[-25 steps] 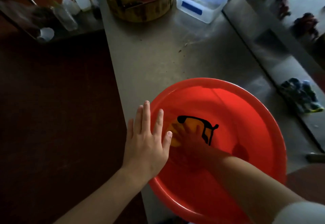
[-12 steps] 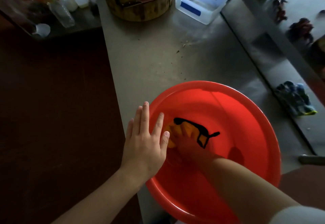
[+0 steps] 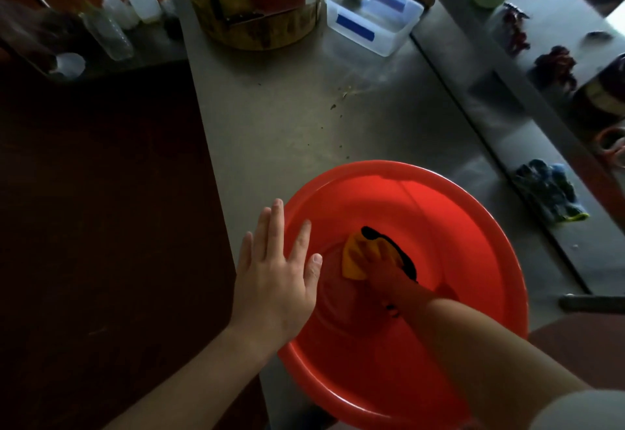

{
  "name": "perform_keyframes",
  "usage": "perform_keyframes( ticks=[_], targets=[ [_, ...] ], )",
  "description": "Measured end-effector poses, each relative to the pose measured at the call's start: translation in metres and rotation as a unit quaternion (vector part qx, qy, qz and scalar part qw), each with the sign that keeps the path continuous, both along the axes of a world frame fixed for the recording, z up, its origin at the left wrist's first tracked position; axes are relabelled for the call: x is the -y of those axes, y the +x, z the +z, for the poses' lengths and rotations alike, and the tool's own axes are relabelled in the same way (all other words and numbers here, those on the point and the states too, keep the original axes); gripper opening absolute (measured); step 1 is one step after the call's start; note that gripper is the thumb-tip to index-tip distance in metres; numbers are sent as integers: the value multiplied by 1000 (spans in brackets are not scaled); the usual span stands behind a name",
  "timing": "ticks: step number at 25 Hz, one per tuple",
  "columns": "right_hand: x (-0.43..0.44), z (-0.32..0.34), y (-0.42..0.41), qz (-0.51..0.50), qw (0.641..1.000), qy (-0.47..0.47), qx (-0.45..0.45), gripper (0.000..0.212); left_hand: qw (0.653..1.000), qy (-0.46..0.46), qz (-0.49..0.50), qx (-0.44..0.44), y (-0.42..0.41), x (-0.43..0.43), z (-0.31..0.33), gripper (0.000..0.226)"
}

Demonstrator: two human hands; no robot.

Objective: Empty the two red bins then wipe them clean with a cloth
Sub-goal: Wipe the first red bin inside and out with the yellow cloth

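Note:
A large round red bin [image 3: 466, 227] sits on the steel table [image 3: 304, 118], hanging over its near edge. My left hand [image 3: 274, 277] lies flat with straight fingers on the bin's left rim. Inside the bin, my right hand [image 3: 382, 260] presses a yellow cloth with a black edge [image 3: 351, 262] against the bottom, its fingers spread over the cloth. The bin holds nothing else that I can see.
A wooden tub [image 3: 257, 20] with red and yellow contents stands at the table's far end, beside a clear plastic box [image 3: 375, 14]. Bottles [image 3: 111, 27] crowd the far left. A blue cloth bundle [image 3: 548, 193] lies on the right ledge. Dark floor lies left of the table.
My right hand has slid the cloth slightly right across the bin's bottom. The left hand stays on the rim.

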State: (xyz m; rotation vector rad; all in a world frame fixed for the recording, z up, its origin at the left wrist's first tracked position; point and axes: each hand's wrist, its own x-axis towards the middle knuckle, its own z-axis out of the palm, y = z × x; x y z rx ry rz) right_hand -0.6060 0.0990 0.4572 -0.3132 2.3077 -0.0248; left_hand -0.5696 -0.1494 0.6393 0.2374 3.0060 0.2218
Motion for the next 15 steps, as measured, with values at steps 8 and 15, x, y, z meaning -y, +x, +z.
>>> perform_keyframes(
  ticks=[8, 15],
  targets=[
    [89, 24, 30, -60, 992, -107, 35, 60, 1000, -12, -7, -12, -1, -1, -3, 59],
    [9, 25, 23, -11, 1000, -27, -12, 62, 1000, -29, -4, -9, 1, 1, -2, 59]
  ],
)
